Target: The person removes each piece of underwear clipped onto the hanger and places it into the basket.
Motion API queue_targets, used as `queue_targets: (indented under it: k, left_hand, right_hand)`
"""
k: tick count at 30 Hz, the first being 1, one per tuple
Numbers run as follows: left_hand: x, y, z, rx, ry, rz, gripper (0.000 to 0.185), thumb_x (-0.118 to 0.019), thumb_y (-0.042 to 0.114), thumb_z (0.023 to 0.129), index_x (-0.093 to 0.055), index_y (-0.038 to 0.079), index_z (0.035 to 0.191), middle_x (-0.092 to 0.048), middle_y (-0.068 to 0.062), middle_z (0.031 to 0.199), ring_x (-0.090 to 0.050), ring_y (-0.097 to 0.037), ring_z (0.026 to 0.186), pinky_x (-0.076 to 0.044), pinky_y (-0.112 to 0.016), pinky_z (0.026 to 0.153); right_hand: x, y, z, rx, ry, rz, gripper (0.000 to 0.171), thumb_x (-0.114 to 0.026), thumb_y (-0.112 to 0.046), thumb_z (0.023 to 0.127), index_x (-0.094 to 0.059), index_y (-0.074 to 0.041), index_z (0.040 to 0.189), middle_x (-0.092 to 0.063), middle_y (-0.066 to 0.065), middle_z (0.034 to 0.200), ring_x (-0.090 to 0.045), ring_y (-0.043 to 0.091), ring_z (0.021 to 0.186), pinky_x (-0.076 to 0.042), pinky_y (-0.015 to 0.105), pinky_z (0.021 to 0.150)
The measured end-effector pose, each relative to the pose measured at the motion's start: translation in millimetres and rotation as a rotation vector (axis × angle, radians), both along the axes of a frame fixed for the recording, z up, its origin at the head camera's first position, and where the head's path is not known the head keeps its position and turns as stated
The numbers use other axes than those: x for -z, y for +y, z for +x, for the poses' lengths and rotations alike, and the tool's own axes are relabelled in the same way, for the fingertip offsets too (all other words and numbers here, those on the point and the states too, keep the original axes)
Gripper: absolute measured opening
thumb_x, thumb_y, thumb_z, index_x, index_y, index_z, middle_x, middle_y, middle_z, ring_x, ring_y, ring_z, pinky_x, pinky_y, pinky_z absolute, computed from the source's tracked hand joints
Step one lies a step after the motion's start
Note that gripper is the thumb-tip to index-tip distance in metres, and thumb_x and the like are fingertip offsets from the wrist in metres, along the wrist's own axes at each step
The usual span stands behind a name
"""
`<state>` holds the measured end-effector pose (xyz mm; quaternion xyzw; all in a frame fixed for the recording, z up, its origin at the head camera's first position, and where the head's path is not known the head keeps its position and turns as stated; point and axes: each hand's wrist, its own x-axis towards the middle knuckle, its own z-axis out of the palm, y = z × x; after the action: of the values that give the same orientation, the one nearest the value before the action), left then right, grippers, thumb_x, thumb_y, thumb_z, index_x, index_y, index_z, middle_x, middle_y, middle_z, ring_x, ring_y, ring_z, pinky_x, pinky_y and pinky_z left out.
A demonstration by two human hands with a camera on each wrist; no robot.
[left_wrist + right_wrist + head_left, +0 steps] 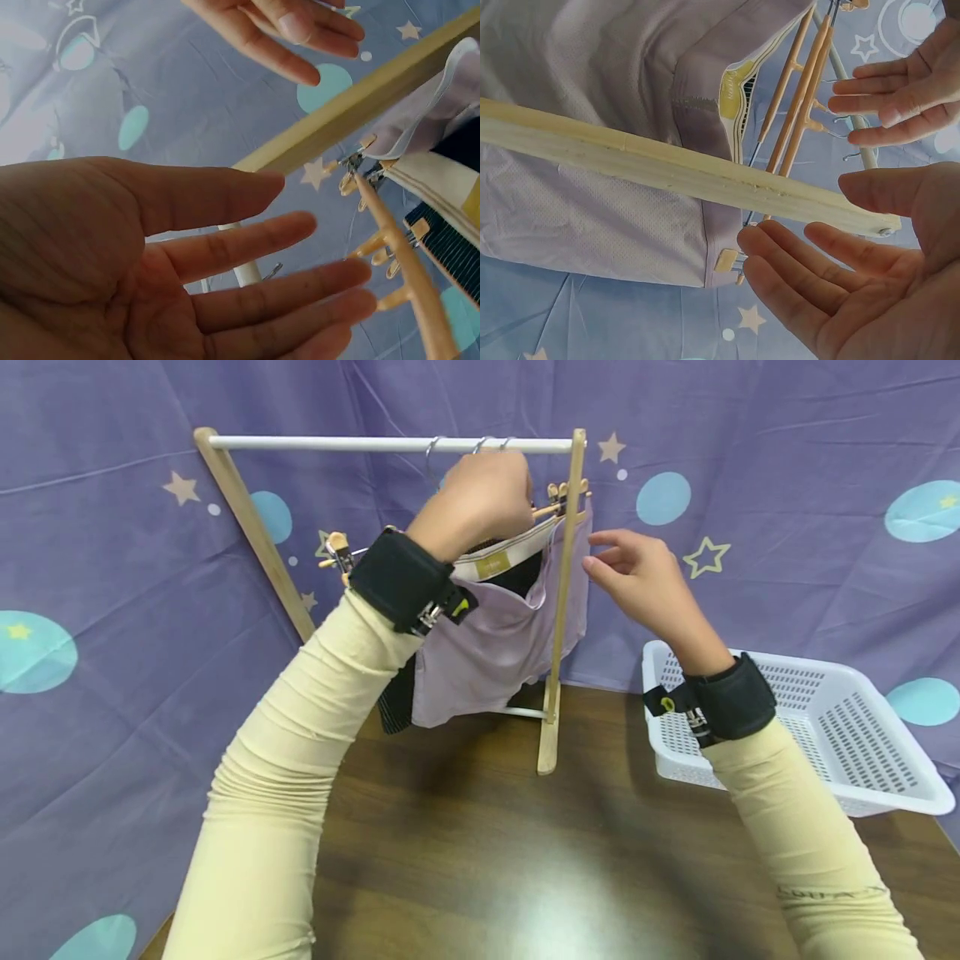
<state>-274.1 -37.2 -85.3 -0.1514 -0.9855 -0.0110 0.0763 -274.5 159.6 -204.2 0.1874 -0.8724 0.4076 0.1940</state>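
My left hand [483, 497] is just below the white rod, in front of the hangers. In the left wrist view its fingers are extended, the tips close to a wooden clip hanger [401, 255]; contact cannot be told. My right hand [637, 572] is held right of the rack's post, fingers loosely bent and nothing in them. Lilac shorts [480, 652] with a yellow label inside the white waistband hang from clips by the post. Darker striped fabric [397, 697] shows behind them. Several wooden hangers [802, 97] hang together; my left hand covers part of them.
The small rack has a white rod [315, 443] and wooden posts [566, 602] on a brown table [450, 843]. A white plastic basket [825, 664] stands on the right, partly behind my right forearm. A purple patterned cloth [750, 427] hangs behind.
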Motion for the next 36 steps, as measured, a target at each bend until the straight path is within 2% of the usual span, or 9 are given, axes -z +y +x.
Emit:
queue_targets:
  k: [2, 5, 9, 15, 19, 23, 26, 30, 36]
  left_hand:
    - [-7.0, 1.6, -3.0, -0.011, -0.010, -0.030, 0.009, -0.051, 0.010, 0.087, -0.058, 0.013, 0.093, -0.057, -0.002, 0.095, -0.052, -0.021, 0.092, -0.045, -0.033, 0.068]
    - [-15.3, 5.0, -5.0, -0.028, -0.035, -0.074, 0.031, -0.051, 0.010, 0.086, -0.058, 0.008, 0.117, -0.058, -0.006, 0.115, -0.055, -0.023, 0.099, -0.048, -0.031, 0.071]
    - [-22.4, 11.2, -8.2, -0.045, -0.074, -0.142, 0.042, -0.053, 0.007, 0.084, -0.060, 0.008, 0.126, -0.058, -0.003, 0.108, -0.056, -0.021, 0.093, -0.048, -0.027, 0.067]
    - [-27.7, 16.4, -16.4, -0.088, -0.126, -0.245, 0.057, -0.060, 0.010, 0.087, -0.053, 0.007, 0.144, -0.055, -0.010, 0.137, -0.054, -0.026, 0.118, -0.053, -0.035, 0.095]
    - [-30.3, 19.5, -25.4, -0.125, -0.173, -0.291, 0.052, -0.065, 0.013, 0.090, -0.056, 0.009, 0.141, -0.052, -0.011, 0.143, -0.051, -0.028, 0.125, -0.052, -0.036, 0.103]
    - [-30.4, 20.6, -33.6, -0.147, -0.214, -0.338, 0.024, -0.068, 0.017, 0.092, -0.066, 0.014, 0.116, -0.052, -0.010, 0.142, -0.051, -0.026, 0.124, -0.051, -0.037, 0.107]
    - [-28.1, 20.3, -38.6, -0.158, -0.217, -0.349, 0.008, -0.069, 0.014, 0.091, -0.061, 0.016, 0.094, -0.054, -0.008, 0.136, -0.053, -0.025, 0.115, -0.054, -0.033, 0.094]
    - [-26.8, 20.1, -42.6, -0.175, -0.214, -0.338, 0.010, -0.070, 0.011, 0.089, -0.061, 0.014, 0.090, -0.055, -0.009, 0.135, -0.053, -0.025, 0.111, -0.049, -0.030, 0.076]
    - [-26.0, 22.2, -45.4, -0.204, -0.238, -0.333, 0.013, -0.069, 0.010, 0.089, -0.059, 0.015, 0.083, -0.054, -0.005, 0.108, -0.051, -0.022, 0.095, -0.049, -0.027, 0.066]
  right_hand:
    - [-1.6, -1.7, -2.9, -0.001, -0.010, 0.003, 0.038, -0.062, -0.021, 0.102, -0.063, -0.004, 0.136, -0.071, 0.028, 0.118, -0.071, 0.039, 0.108, -0.051, 0.021, 0.077]
    - [-4.4, -4.6, -5.8, -0.001, -0.034, 0.015, 0.039, -0.061, -0.023, 0.102, -0.062, -0.004, 0.137, -0.071, 0.028, 0.119, -0.070, 0.038, 0.107, -0.050, 0.022, 0.077]
    - [-8.2, -8.6, -9.7, 0.017, -0.075, 0.023, 0.040, -0.061, -0.025, 0.103, -0.063, -0.004, 0.136, -0.071, 0.027, 0.118, -0.069, 0.034, 0.104, -0.048, 0.025, 0.076]
    - [-12.0, -15.1, -16.1, 0.033, -0.136, -0.013, 0.038, -0.062, -0.026, 0.102, -0.065, -0.004, 0.134, -0.072, 0.025, 0.119, -0.068, 0.023, 0.102, -0.048, 0.026, 0.080]
    - [-12.7, -19.0, -21.4, 0.035, -0.151, -0.053, 0.039, -0.065, -0.024, 0.100, -0.065, -0.002, 0.133, -0.071, 0.024, 0.121, -0.068, 0.026, 0.107, -0.051, 0.029, 0.085]
    - [-15.0, -23.1, -27.9, 0.035, -0.177, -0.096, 0.041, -0.069, -0.023, 0.099, -0.064, -0.003, 0.134, -0.070, 0.022, 0.127, -0.068, 0.028, 0.116, -0.056, 0.034, 0.096]
    - [-17.0, -25.5, -33.3, 0.019, -0.213, -0.154, 0.042, -0.070, -0.019, 0.098, -0.062, -0.003, 0.136, -0.068, 0.021, 0.131, -0.067, 0.028, 0.121, -0.054, 0.037, 0.104]
    - [-16.9, -28.3, -41.1, -0.009, -0.263, -0.232, 0.044, -0.071, -0.016, 0.097, -0.061, -0.004, 0.138, -0.068, 0.019, 0.132, -0.067, 0.024, 0.119, -0.053, 0.037, 0.106]
    - [-11.5, -30.9, -50.6, -0.038, -0.280, -0.285, 0.039, -0.071, -0.016, 0.097, -0.064, 0.000, 0.132, -0.072, 0.004, 0.105, -0.066, 0.009, 0.096, -0.056, 0.028, 0.092]
